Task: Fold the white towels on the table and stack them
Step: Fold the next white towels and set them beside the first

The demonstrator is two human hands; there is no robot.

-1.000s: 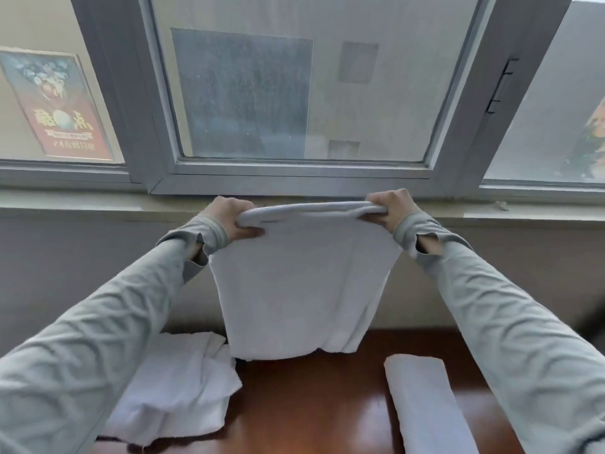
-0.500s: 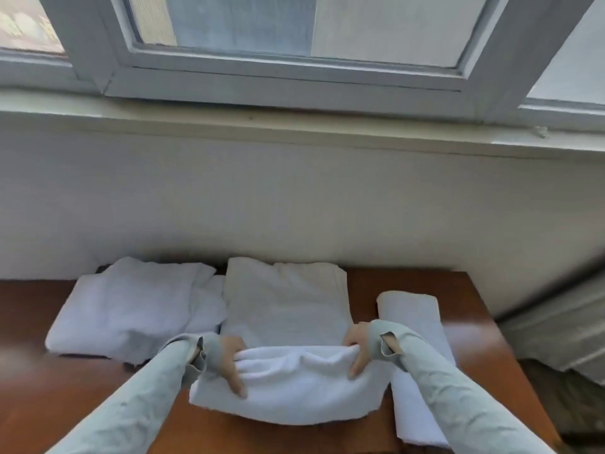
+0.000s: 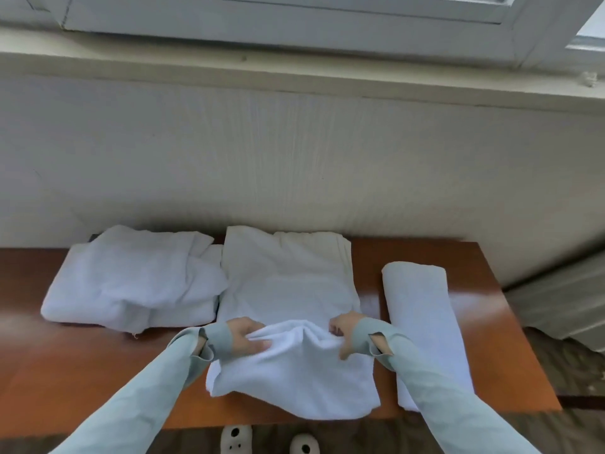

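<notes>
Standing at the table's (image 3: 82, 371) near edge in 2 pale slippers (image 3: 236, 437). Gripping with the left hand (image 3: 246, 337) and right hand (image 3: 343, 334), fingers curled tight into a bunched fold of the middle towel (image 3: 288, 290), lying flat between them. Lying left, a crumpled towel (image 3: 131, 283); lying right, a folded towel (image 3: 422, 316). Rising behind, the wall (image 3: 294, 158) and window sill (image 3: 294, 70).

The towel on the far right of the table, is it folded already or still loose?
Folded. The right towel lies as a neat, narrow strip with a rounded far end on the table, clear of both hands.
</notes>
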